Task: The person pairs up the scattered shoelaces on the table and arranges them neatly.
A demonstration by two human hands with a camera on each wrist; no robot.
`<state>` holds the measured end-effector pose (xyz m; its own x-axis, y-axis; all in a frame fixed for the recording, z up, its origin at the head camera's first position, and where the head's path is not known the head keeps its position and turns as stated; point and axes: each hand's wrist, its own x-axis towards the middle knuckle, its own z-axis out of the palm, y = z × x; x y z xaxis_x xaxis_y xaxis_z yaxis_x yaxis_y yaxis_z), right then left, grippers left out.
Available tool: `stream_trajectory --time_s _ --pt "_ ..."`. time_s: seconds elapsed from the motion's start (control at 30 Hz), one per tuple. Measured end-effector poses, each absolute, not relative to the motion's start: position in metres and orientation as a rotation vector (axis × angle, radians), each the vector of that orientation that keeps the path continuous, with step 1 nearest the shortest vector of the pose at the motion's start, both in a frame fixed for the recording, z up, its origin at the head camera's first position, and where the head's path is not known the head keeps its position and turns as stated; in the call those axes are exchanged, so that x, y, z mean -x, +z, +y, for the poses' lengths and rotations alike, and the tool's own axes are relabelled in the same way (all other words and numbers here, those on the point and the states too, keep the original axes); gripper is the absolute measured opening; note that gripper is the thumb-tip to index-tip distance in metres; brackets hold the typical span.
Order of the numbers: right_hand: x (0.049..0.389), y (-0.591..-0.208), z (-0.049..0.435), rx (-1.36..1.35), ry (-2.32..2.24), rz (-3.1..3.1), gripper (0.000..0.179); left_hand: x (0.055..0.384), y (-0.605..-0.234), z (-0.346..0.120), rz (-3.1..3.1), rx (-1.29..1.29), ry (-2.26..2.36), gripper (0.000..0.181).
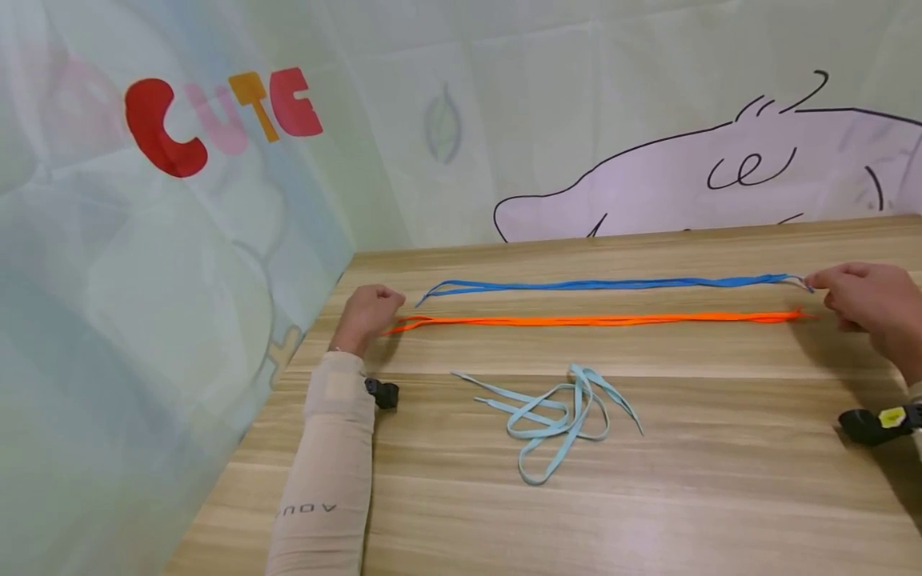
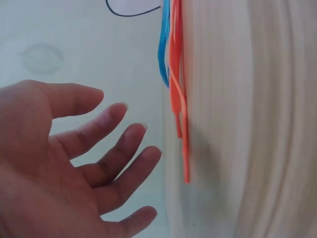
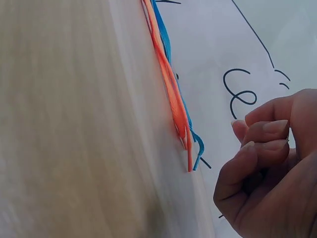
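Observation:
A blue shoelace lies doubled and stretched straight across the table. Parallel to it, nearer the person, runs a doubled orange shoelace. My left hand is by their left ends, its fingers loosely bent and holding nothing in the left wrist view, apart from the orange tips. At the other end, my right hand has its fingers loosely curled beside the blue lace's tip; a gap shows between them in the right wrist view. A pale blue shoelace lies in loose loops in front.
The wooden table meets a printed cloth backdrop at its back and left sides. Small black cameras sit at both wrists. A beige sleeve covers the left forearm.

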<state>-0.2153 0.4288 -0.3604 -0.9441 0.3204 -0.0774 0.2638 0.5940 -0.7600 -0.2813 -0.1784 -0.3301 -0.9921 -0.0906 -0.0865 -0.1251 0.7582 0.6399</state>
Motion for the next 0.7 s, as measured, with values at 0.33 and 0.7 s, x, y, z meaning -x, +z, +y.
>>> stream_trajectory --time_s 0.33,0.7 --pt "0.215 -0.362 0.424 0.421 1.337 -2.718 0.047 0.279 -0.325 -0.164 2.965 0.110 0.975 0.033" --pt "0.217 -0.356 0.411 0.244 1.437 -2.701 0.038 0.277 -0.321 -0.142 3.037 0.047 0.926 0.028"
